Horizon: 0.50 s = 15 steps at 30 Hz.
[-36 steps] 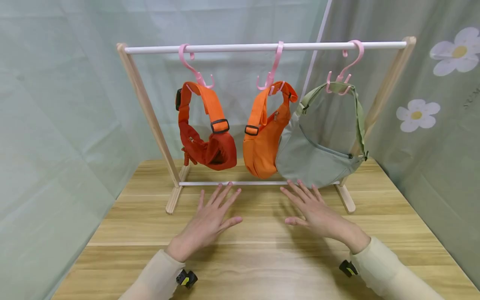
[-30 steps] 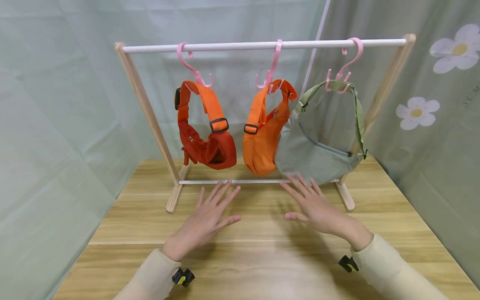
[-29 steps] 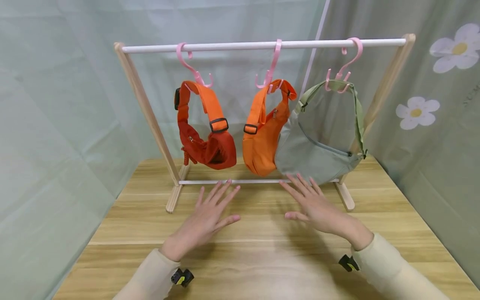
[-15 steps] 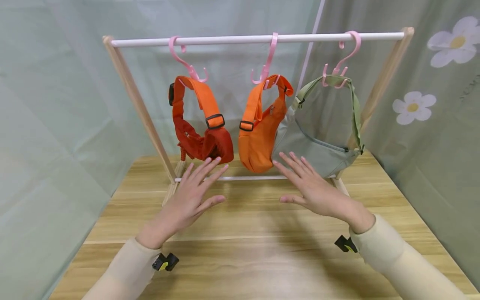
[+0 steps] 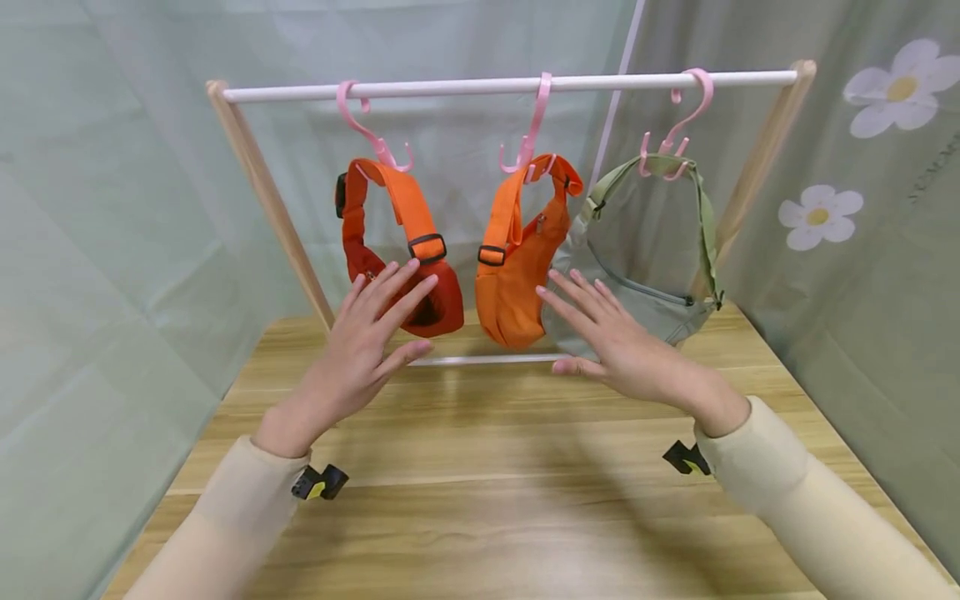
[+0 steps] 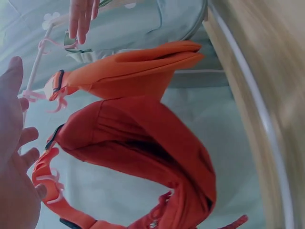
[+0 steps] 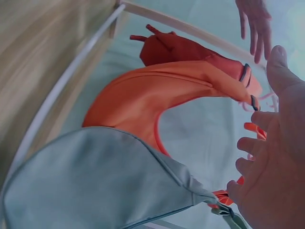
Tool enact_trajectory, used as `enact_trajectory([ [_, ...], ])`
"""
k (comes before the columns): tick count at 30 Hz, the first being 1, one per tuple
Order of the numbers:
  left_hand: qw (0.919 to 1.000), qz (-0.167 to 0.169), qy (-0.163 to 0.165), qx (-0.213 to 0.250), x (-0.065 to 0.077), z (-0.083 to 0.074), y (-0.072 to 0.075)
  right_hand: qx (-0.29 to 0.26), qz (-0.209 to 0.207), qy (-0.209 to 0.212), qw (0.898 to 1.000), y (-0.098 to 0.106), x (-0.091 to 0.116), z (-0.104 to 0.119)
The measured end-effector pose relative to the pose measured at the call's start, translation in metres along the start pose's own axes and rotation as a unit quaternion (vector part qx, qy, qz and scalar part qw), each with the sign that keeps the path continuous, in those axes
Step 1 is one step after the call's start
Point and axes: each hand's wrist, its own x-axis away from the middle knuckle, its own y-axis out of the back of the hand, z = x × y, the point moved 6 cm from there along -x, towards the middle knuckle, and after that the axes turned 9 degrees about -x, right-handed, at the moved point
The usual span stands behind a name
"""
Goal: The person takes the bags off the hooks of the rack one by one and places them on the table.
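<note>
Three shoulder bags hang from pink hooks on a rack's white rod. On the left is a red bag [image 5: 446, 302] with an orange strap, in the middle an orange bag [image 5: 517, 283], on the right a grey-green bag [image 5: 637, 308]. My left hand [image 5: 358, 346] is raised with its fingers spread in front of the red bag, hiding part of it. My right hand [image 5: 618, 346], fingers also extended, is before the grey-green bag and covers some of it. Neither hand holds anything. In the left wrist view the red bag [image 6: 143, 129] lies beyond the fingers, apart from them.
The rack has a white top rod [image 5: 450, 87], wooden side posts [image 5: 270, 196] and a low white bar [image 5: 487, 360]. It stands on a wooden table [image 5: 480, 500]. Pale curtains [image 5: 150, 167] surround the table, with white flowers [image 5: 817, 217] at right.
Both hands have risen from low over the table to the height of the bags, spread open throughout. The left hand has also shifted left. The bags hang as before.
</note>
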Motion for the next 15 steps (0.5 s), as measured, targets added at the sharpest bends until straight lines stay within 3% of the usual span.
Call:
enact_trajectory([
  [15, 0.9985, -0.047, -0.010, -0.025, -0.030, 0.014, 0.025, 0.015, -0.014, 0.009, 1.000, 0.018, -0.014, 0.003],
])
